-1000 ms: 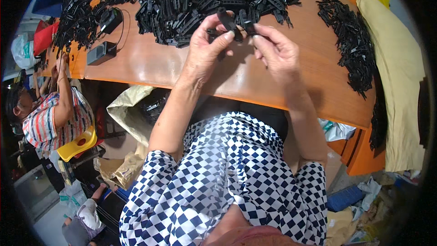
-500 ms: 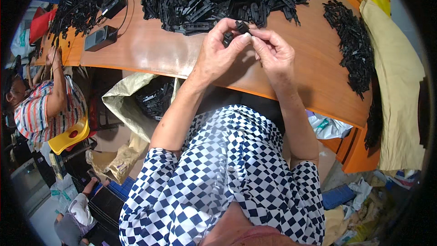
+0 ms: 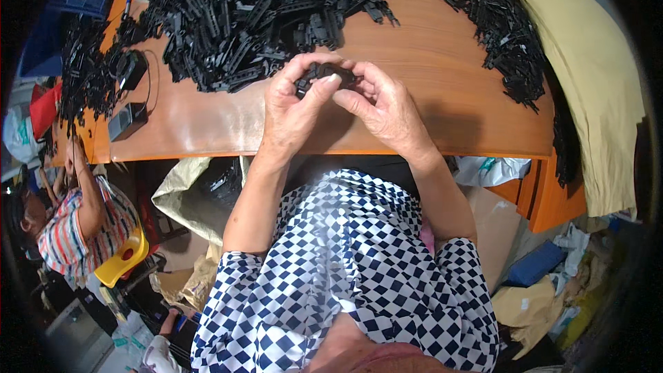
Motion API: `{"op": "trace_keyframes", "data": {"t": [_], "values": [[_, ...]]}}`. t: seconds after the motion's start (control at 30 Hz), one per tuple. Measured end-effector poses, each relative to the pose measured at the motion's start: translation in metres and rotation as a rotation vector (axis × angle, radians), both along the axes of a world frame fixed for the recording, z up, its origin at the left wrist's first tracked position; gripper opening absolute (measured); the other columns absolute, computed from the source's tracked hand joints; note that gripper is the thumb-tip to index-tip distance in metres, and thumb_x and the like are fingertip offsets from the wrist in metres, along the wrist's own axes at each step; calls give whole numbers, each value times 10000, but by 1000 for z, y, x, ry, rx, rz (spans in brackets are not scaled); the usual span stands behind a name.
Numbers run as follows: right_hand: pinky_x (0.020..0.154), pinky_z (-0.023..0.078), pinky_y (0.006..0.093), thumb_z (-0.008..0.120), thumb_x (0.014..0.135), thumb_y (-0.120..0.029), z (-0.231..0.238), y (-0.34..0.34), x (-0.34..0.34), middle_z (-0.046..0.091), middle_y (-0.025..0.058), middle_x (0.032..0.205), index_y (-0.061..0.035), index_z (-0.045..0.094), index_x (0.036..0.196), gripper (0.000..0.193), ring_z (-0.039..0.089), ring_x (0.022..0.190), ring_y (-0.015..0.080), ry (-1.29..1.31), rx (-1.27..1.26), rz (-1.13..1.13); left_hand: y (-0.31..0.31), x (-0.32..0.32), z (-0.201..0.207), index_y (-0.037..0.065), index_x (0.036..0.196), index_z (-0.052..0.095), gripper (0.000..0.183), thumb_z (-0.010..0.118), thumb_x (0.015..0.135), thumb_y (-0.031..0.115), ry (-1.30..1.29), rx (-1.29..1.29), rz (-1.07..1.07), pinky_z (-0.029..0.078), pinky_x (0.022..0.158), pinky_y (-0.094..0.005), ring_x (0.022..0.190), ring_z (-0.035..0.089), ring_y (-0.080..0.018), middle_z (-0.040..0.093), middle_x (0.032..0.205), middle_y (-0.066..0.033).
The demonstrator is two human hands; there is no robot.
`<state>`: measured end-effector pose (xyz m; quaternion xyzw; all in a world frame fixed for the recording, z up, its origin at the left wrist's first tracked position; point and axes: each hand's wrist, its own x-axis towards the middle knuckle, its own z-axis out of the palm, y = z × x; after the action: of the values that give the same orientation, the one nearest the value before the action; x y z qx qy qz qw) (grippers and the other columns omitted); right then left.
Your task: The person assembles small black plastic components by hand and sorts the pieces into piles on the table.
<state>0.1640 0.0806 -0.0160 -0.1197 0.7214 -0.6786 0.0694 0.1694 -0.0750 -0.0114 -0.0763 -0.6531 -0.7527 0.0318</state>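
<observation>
A small black plastic part is held between both hands above the near edge of the table. My left hand is closed around it, the thumb pressed on its face. From the other side, my right hand curls its fingers over the right end of the part, the thumb pointing in toward it. Much of the part is covered by fingers, so its full shape cannot be made out. Just beyond the hands lies a large heap of long black plastic pieces.
More thin black parts lie along the right, beside a tan cloth or paper sheet. A grey box-like device with a cable sits to the left. An open sack stands below the table. A person in a striped top works at the far left.
The view has shifted, so the heap and table appear further left. My hands have come closer together around the black part, with the right fingers now curled over it.
</observation>
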Motion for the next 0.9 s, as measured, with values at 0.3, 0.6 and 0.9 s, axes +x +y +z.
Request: {"op": "trace_keyframes", "data": {"t": [0.3,0.6,0.9], "values": [[563,494,282,706,805,-124,4,14,3,638,115,781,22,588,1021,286,629,650,147,148,97,-109,20,-10,9,-7,1017,608,176,629,857,62,-18,74,-98,500,821,-277,913,619,-150,662,996,-99],[548,493,273,709,807,-113,12,30,4,649,95,736,-9,631,950,193,612,611,137,106,83,-225,34,-20,-11,-4,1124,534,281,610,896,142,-434,635,-343,526,719,-265,867,631,-168,649,1036,-148],[710,456,424,614,851,-315,1,133,-109,561,114,909,-49,603,924,277,555,862,286,795,1320,-361,17,-14,-15,-9,1223,457,425,597,902,232,-494,839,-315,515,529,-234,1001,621,-368,620,1071,-230]]}}
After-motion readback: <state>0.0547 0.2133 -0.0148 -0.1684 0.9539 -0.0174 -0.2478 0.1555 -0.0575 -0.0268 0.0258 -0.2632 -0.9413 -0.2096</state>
